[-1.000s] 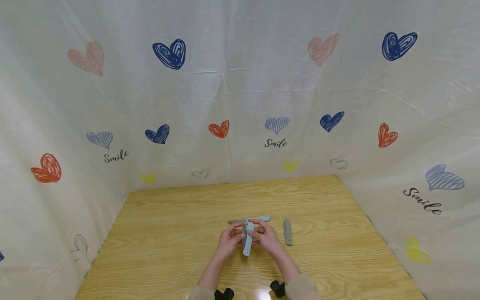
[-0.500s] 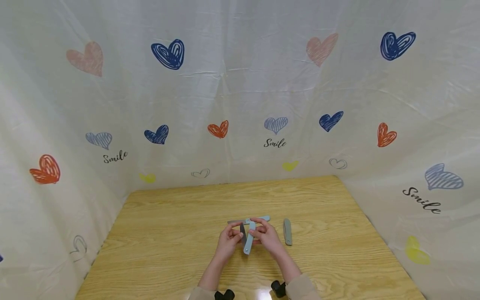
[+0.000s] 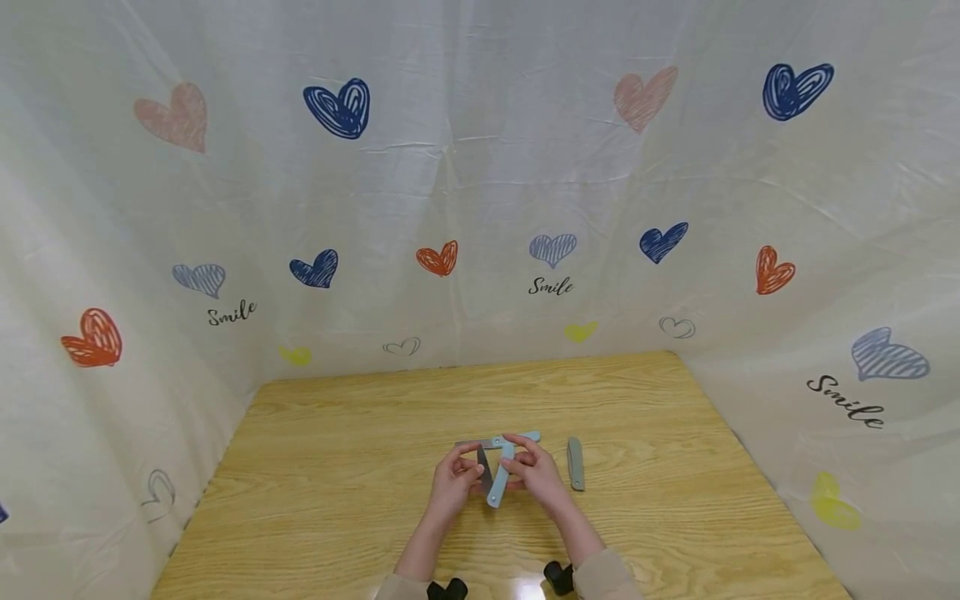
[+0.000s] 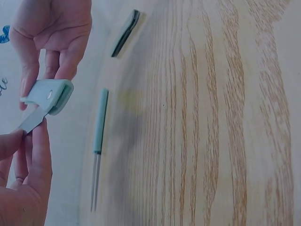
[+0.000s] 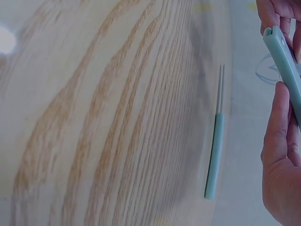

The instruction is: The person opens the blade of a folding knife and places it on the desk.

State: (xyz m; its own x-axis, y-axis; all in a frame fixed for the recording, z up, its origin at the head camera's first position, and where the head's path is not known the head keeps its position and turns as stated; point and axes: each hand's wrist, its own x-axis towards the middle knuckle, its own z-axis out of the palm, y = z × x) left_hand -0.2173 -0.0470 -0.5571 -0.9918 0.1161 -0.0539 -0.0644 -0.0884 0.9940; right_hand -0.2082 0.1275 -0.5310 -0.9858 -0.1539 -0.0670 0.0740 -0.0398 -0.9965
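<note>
Between both hands is a folding knife [image 3: 502, 478], partly unfolded, with a pale blue-green handle and its pivot end toward the person. My left hand [image 3: 448, 485] pinches the dark blade [image 3: 485, 472] between thumb and fingers. The handle is held by my right hand [image 3: 542, 478], thumb on the near side. In the left wrist view the blade [image 4: 34, 119] stands out at an angle from the handle [image 4: 45, 92]. Only the handle [image 5: 285, 63] shows well in the right wrist view; the blade there is mostly hidden.
Just beyond the hands, an unfolded knife [image 3: 522, 438] with a similar handle lies on the wooden table [image 3: 337, 467], blade leftward. Right of the hands lies a folded grey-green knife [image 3: 576, 463]. A white curtain printed with hearts [image 3: 487, 183] surrounds the table's back and sides.
The blade has swung leftward away from the handle, widening the gap between them. My left hand has shifted slightly left with the blade, and the handle has tilted to the right.
</note>
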